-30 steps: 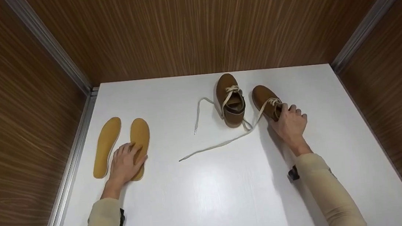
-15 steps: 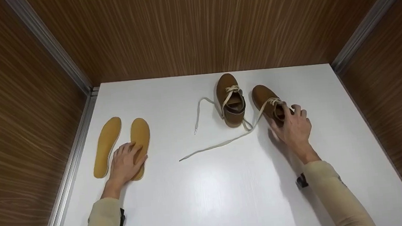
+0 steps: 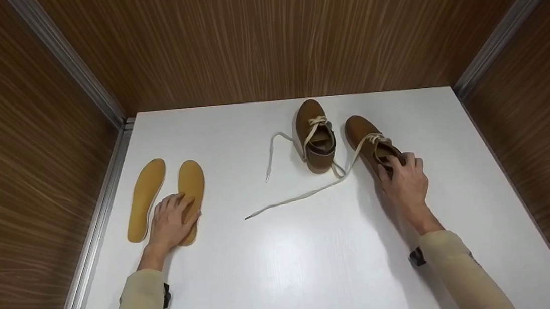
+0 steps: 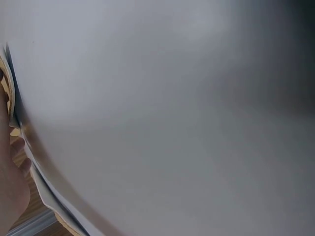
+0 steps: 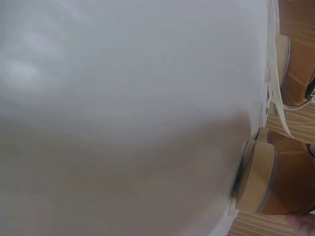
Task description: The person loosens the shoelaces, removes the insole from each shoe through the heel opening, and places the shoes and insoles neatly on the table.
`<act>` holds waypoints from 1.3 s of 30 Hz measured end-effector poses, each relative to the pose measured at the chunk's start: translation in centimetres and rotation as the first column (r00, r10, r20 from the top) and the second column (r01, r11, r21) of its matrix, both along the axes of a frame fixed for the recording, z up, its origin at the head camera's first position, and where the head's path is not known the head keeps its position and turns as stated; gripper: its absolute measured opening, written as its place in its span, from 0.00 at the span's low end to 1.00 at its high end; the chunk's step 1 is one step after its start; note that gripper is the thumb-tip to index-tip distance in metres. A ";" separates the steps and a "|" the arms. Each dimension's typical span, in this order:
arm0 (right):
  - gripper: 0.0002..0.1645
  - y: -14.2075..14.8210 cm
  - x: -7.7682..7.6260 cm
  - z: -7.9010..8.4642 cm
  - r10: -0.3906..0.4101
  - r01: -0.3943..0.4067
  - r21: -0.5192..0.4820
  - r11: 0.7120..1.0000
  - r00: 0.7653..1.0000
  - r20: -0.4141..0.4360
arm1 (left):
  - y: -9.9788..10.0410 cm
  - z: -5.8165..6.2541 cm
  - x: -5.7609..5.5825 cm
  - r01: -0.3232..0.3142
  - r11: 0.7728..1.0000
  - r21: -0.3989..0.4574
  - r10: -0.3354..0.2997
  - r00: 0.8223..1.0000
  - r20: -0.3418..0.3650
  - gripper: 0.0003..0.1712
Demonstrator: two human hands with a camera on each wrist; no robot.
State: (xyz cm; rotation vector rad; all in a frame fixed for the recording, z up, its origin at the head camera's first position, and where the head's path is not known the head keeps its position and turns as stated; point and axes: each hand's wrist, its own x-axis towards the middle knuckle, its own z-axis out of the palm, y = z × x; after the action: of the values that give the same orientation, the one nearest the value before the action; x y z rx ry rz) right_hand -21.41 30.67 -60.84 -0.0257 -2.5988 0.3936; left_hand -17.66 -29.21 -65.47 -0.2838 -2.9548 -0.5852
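Two yellow-tan insoles lie side by side at the table's left. My left hand (image 3: pixel 168 225) rests on the right-hand insole (image 3: pixel 191 177), with its thumb near that insole's right edge. The outer insole (image 3: pixel 147 199) lies beside it. Over at the right, my right hand (image 3: pixel 408 187) holds the heel end of a brown lace-up shoe (image 3: pixel 361 128), with fingers at its opening and the thumb on the near side. Much of the heel is hidden in the head view; the right wrist view shows the shoe's ribbed sole edge (image 5: pixel 258 179). A matching shoe (image 3: pixel 320 160) stands to its left.
A loose pale lace (image 3: pixel 299 199) stretches left across the white table (image 3: pixel 275 265). Another lace end (image 3: pixel 271 155) lies left of the middle shoe. Brown wood-grain panels (image 3: pixel 264 39) enclose the back and both sides.
My right hand has shifted back towards the heel and slightly right, uncovering more of the shoe's opening. The left hand and the insoles stay as they were.
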 end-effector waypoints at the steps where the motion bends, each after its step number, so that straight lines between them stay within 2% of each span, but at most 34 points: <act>1: 0.19 -0.1 0.0 -0.1 0.005 -0.005 0.005 1.000 1.000 -0.014 | 0.0 0.0 0.0 0.000 1.000 0.002 0.000 1.000 -0.004 0.28; 7: 0.12 -0.9 -0.7 -0.6 0.053 -0.046 0.062 0.997 0.992 -0.114 | 0.1 0.1 -0.1 0.003 1.000 0.006 -0.002 1.000 -0.012 0.27; 12: 0.11 -1.5 -1.4 -0.8 0.069 -0.055 0.099 0.994 0.987 -0.142 | 0.0 0.3 0.0 -0.011 1.000 -0.002 0.011 1.000 0.024 0.28; 26: 0.11 -2.8 -3.5 -0.5 0.062 -0.041 0.144 0.989 0.988 -0.141 | 0.2 0.5 -0.1 -0.016 1.000 -0.010 0.017 0.999 0.043 0.29; 39: 0.15 -3.4 -5.7 -0.1 0.069 -0.056 0.173 0.983 0.995 -0.066 | 0.1 0.4 -0.1 -0.013 1.000 -0.003 0.013 0.999 0.036 0.29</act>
State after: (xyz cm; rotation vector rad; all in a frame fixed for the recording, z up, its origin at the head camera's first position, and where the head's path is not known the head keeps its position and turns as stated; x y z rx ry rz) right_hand -27.14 27.25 -60.96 0.1276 -2.5574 0.1885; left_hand -17.77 -29.07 -65.11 -0.2568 -2.9900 -0.5906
